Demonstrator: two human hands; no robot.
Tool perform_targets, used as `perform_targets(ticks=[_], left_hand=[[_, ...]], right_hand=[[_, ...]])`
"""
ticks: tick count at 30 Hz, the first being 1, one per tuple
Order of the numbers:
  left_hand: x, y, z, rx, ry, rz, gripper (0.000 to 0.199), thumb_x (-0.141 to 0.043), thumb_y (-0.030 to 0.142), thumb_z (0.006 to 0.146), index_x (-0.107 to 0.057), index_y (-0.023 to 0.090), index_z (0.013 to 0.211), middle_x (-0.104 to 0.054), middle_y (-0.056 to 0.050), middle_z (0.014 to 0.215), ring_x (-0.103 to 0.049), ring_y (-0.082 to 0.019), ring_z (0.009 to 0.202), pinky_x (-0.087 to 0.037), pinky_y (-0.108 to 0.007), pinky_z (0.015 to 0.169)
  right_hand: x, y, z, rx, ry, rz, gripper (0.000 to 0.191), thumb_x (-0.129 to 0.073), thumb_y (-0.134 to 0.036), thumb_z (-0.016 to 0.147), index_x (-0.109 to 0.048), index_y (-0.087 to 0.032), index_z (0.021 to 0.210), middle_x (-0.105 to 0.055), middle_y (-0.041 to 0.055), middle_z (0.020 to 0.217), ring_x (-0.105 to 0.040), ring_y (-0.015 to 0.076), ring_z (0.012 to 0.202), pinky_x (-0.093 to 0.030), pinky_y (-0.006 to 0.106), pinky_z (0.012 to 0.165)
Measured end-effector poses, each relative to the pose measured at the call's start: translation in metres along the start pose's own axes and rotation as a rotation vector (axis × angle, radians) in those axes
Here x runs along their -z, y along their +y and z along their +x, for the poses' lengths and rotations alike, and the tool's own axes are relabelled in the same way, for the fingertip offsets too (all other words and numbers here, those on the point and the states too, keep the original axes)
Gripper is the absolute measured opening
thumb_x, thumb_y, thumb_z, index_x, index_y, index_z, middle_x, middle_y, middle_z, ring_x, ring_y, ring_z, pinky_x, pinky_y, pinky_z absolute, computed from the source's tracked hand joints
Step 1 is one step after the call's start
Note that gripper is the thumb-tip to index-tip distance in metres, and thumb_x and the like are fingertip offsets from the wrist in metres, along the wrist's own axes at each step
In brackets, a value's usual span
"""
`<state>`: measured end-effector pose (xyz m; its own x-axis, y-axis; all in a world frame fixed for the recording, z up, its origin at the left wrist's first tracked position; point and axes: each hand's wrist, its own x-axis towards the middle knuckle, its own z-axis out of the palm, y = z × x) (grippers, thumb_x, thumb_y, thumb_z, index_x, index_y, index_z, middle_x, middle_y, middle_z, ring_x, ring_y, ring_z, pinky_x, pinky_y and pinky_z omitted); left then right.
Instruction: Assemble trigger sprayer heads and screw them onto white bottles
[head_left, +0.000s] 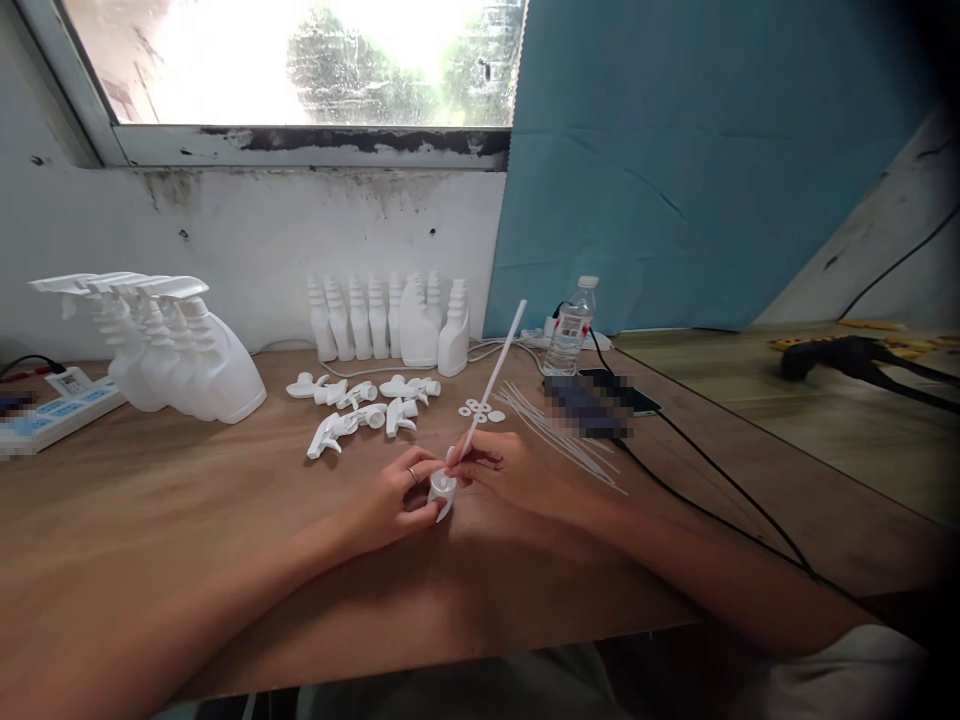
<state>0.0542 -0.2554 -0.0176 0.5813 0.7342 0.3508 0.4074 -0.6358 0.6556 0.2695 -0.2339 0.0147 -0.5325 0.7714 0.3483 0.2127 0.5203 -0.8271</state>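
Observation:
My left hand [407, 497], a ring on one finger, is closed around a white trigger spray head [442, 493] just above the wooden table. Between the fingertips of my right hand [502, 465] is a thin white dip tube [500, 365], slanting up and to the right. Its lower end meets the spray head's collar; my fingers hide how far it goes in. Behind my hands lie several loose spray heads [346, 420], a few white washers [480, 408] and a spread of thin tubes [559, 435].
Finished-looking spray bottles [225, 370] stand at left beside a power strip [67, 415]. Several bottles without heads [453, 335] line the wall. A water bottle [574, 330], phones [589, 405] and black cables [712, 500] occupy the right side. The table's front edge [450, 672] is near me.

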Motion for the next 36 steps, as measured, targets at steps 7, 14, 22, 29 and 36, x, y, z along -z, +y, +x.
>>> perform_targets(ticks=[7, 14, 22, 29, 36], left_hand=[[0.000, -0.002, 0.001, 0.006, -0.005, -0.042, 0.031, -0.055, 0.029, 0.089, -0.060, 0.020, 0.117, -0.054, -0.006, 0.111, -0.054, -0.011, 0.077, -0.046, -0.023, 0.074], [0.001, -0.002, 0.000, -0.028, -0.022, -0.020, 0.035, -0.056, 0.029, 0.088, -0.059, 0.020, 0.121, -0.054, -0.008, 0.115, -0.058, -0.015, 0.088, -0.047, -0.026, 0.082], [0.003, -0.001, 0.004, 0.017, 0.006, -0.062, 0.030, -0.056, 0.036, 0.089, -0.063, 0.017, 0.112, -0.056, -0.008, 0.107, -0.054, -0.012, 0.078, -0.046, -0.023, 0.070], [0.005, -0.005, 0.003, 0.190, 0.126, -0.378, 0.040, -0.060, 0.052, 0.086, -0.062, 0.013, 0.096, -0.058, -0.005, 0.088, -0.054, -0.014, 0.075, -0.045, -0.025, 0.069], [0.039, 0.001, 0.049, 0.087, -0.147, -0.399, 0.042, -0.061, 0.054, 0.083, -0.062, 0.012, 0.087, -0.059, -0.005, 0.082, -0.055, -0.015, 0.076, -0.046, -0.027, 0.069]], right_hand=[[-0.003, -0.005, 0.013, 0.087, -0.100, -0.181, 0.018, -0.059, -0.026, 0.084, -0.051, -0.018, 0.070, -0.056, -0.0016, 0.064, -0.051, 0.0116, 0.059, -0.038, 0.024, 0.056], [-0.004, 0.000, 0.012, 0.116, -0.119, -0.207, 0.028, -0.058, -0.032, 0.083, -0.044, -0.019, 0.063, -0.048, -0.0022, 0.060, -0.040, 0.0104, 0.057, -0.030, 0.024, 0.053], [-0.011, 0.005, 0.012, 0.064, -0.051, -0.080, 0.012, -0.063, -0.026, 0.082, -0.058, -0.019, 0.073, -0.057, -0.0005, 0.067, -0.048, 0.0121, 0.061, -0.040, 0.026, 0.059], [0.007, 0.009, 0.005, 0.455, -0.042, -0.266, 0.050, -0.048, -0.016, 0.090, -0.039, -0.025, 0.139, -0.051, 0.0105, 0.130, -0.058, 0.0186, 0.104, -0.049, 0.039, 0.091], [0.038, 0.000, 0.014, 0.980, -0.127, -0.996, 0.050, -0.045, -0.006, 0.091, -0.044, -0.023, 0.139, -0.058, 0.0104, 0.131, -0.057, 0.0214, 0.108, -0.049, 0.040, 0.089]])
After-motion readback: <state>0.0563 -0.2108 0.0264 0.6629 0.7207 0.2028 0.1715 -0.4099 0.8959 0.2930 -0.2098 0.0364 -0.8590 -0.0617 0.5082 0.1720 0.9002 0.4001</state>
